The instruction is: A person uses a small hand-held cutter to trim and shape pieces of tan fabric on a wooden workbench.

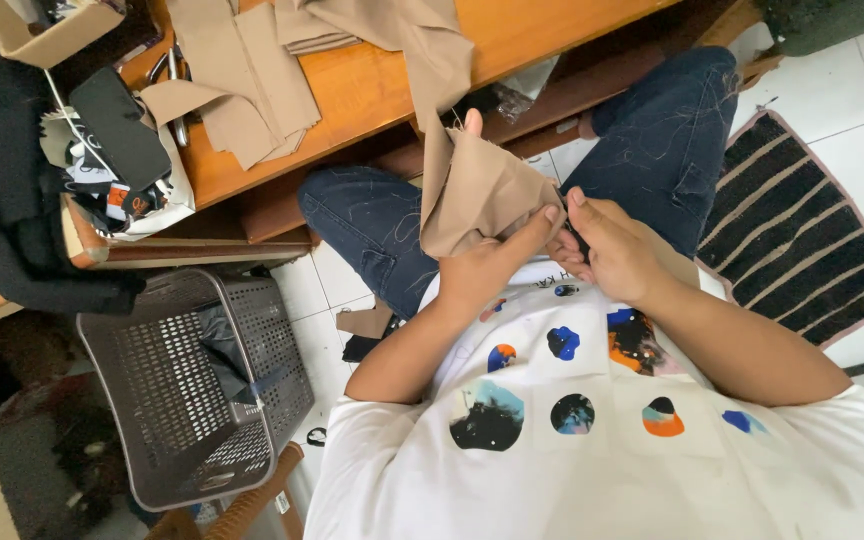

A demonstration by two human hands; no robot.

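Pinching a soft tan cloth piece (477, 195) over our lap, our left hand (487, 265) closes its grip on the folded edge; our right hand (607, 245) clamps the same fabric. More tan cloth drapes from the wooden tabletop (372, 90); a perforated grey basket (192, 390) stands nearby.

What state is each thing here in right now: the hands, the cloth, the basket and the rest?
left hand: pinching the tan cloth
right hand: closed on the cloth's edge
tan cloth: folded, trailing off the table
wooden table: strewn with cut tan pieces
grey basket: upright, dark fabric inside
striped mat: flat on the floor
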